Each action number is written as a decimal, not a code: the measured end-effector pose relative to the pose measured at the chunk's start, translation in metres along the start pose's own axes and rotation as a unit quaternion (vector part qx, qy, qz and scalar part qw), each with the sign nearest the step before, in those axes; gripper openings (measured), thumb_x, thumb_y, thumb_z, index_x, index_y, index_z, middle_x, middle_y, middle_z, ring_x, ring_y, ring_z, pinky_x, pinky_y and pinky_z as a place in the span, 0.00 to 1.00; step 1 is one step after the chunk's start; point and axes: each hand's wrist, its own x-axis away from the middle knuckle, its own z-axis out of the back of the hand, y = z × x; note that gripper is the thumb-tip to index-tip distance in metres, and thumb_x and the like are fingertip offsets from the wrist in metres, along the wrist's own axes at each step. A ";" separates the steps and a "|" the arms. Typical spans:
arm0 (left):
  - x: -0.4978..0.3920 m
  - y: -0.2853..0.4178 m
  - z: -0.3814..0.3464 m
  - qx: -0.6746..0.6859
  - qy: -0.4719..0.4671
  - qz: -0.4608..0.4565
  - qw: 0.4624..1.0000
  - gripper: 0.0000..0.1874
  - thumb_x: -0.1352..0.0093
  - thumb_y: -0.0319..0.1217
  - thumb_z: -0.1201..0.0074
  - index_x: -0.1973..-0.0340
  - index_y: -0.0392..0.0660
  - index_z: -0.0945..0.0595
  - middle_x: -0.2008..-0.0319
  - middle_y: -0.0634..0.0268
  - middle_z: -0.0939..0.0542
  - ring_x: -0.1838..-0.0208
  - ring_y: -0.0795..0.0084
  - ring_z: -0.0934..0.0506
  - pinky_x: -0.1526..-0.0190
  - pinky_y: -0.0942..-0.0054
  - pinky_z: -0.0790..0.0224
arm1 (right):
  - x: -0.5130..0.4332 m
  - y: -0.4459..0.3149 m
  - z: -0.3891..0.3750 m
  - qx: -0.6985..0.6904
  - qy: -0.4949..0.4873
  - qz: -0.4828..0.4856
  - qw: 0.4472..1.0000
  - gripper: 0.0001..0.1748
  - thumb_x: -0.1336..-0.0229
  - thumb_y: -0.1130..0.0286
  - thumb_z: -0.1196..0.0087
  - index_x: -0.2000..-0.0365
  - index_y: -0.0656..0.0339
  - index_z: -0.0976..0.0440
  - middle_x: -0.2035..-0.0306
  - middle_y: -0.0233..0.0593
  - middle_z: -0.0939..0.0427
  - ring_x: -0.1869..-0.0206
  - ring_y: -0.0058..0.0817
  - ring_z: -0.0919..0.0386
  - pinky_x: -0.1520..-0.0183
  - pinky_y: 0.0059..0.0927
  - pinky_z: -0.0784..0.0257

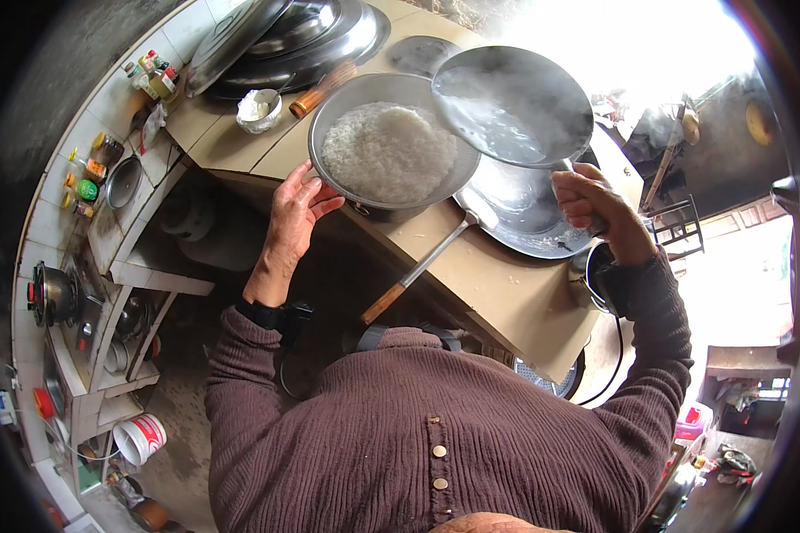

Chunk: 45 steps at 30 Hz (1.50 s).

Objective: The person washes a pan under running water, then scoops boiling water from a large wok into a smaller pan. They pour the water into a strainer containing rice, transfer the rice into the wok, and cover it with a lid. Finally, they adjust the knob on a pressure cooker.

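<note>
My right hand (pixel 590 200) grips the handle of a round metal pan (pixel 540 113). Cloudy liquid lies in the pan, tilted with its left rim over a deep metal pot (pixel 467 166), and steam rises around it. White rice (pixel 387 153) is heaped in the pot. My left hand (pixel 300 206) is at the pot's left side with fingers spread, fingertips at the rim; how firmly they press is not visible. Under the pan is a large wok (pixel 533 213), partly hidden. A wok spatula (pixel 433 256) leans on the wok's near rim, its wooden handle jutting past the counter edge.
The tan counter (pixel 480 286) bears a white bowl (pixel 260 123), a bamboo brush (pixel 323 88) and large metal lids (pixel 293 53). A metal kettle-like vessel (pixel 580 276) stands by my right forearm. Tiled shelves (pixel 153 283) with bottles are at left; a white bucket (pixel 137 440) sits low.
</note>
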 end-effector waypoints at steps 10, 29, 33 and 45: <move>0.033 -0.006 0.002 -0.061 0.045 0.048 0.996 0.08 0.29 0.30 0.52 0.59 0.39 0.28 0.72 0.63 0.23 0.72 0.74 0.22 0.68 0.72 0.21 | -0.018 -0.001 -0.014 0.117 0.031 -0.038 0.992 0.13 0.41 0.66 0.43 0.72 0.57 0.36 0.76 0.27 0.34 0.82 0.10 0.38 0.83 0.16 0.40; 0.061 -0.203 -0.035 -0.617 -0.271 -0.052 0.737 0.36 0.36 0.26 0.50 0.32 0.47 0.44 0.56 0.42 0.29 0.59 0.42 0.25 0.61 0.54 0.27 | -0.018 -0.007 -0.015 0.159 0.048 -0.030 0.986 0.15 0.40 0.64 0.44 0.70 0.56 0.40 0.78 0.27 0.36 0.85 0.10 0.41 0.86 0.17 0.43; 0.069 -0.194 -0.043 -0.571 -0.221 -0.044 0.789 0.33 0.35 0.23 0.54 0.34 0.48 0.42 0.61 0.42 0.25 0.61 0.41 0.22 0.60 0.51 0.26 | -0.020 -0.013 -0.015 0.207 0.062 -0.031 0.976 0.14 0.41 0.64 0.44 0.68 0.60 0.37 0.76 0.30 0.33 0.84 0.12 0.37 0.85 0.19 0.37; 0.146 -0.013 0.026 -0.554 -0.297 -0.183 0.756 0.37 0.40 0.18 0.44 0.36 0.45 0.38 0.55 0.51 0.22 0.61 0.50 0.20 0.66 0.62 0.23 | -0.033 -0.024 -0.007 0.064 -0.011 -0.035 0.997 0.09 0.40 0.67 0.45 0.73 0.52 0.35 0.78 0.21 0.37 0.84 0.06 0.42 0.85 0.11 0.49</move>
